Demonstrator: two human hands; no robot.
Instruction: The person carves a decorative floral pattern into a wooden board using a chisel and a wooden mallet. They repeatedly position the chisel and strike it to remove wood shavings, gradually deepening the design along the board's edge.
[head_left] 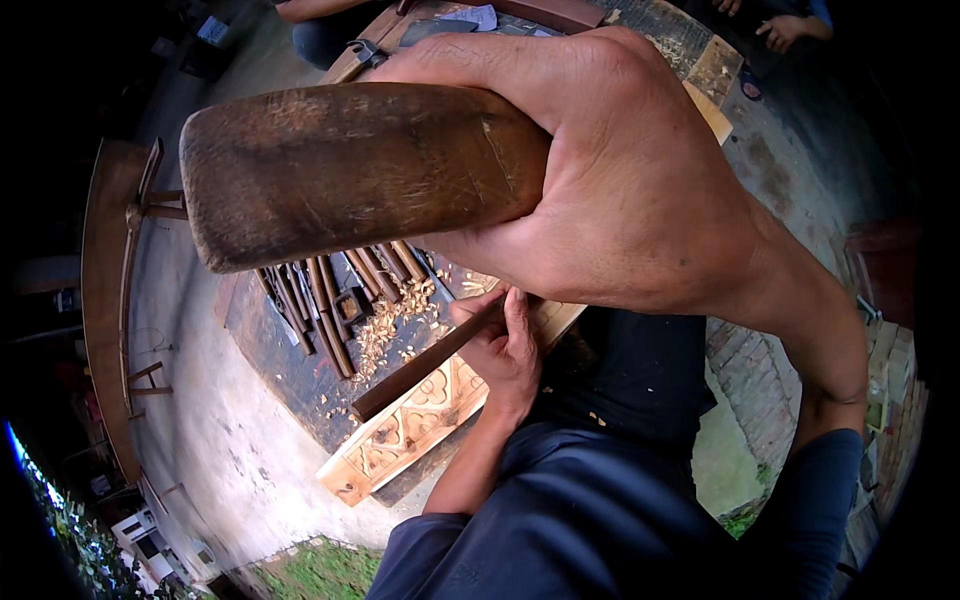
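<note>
Close to the camera, my right hand (640, 170) is closed around a worn brown wooden mallet (360, 165), raised above the bench, its thick head toward the left. Below it, my left hand (505, 355) grips a carving chisel (430, 362) by its long dark handle, which slants down to the left over a pale board. The chisel's cutting end cannot be seen. The pale carved board (410, 430) has a relief pattern of curved shapes and lies along the bench edge nearest me. Part of it is hidden by my left hand and the mallet arm.
Several more chisels (325, 305) lie in a row on the dark workbench (275, 345), beside curled wood shavings (378, 335). A hammer (362, 60) rests at the far end. Other people's hands (780, 32) show at the far right. A long brown bench (110, 300) stands left.
</note>
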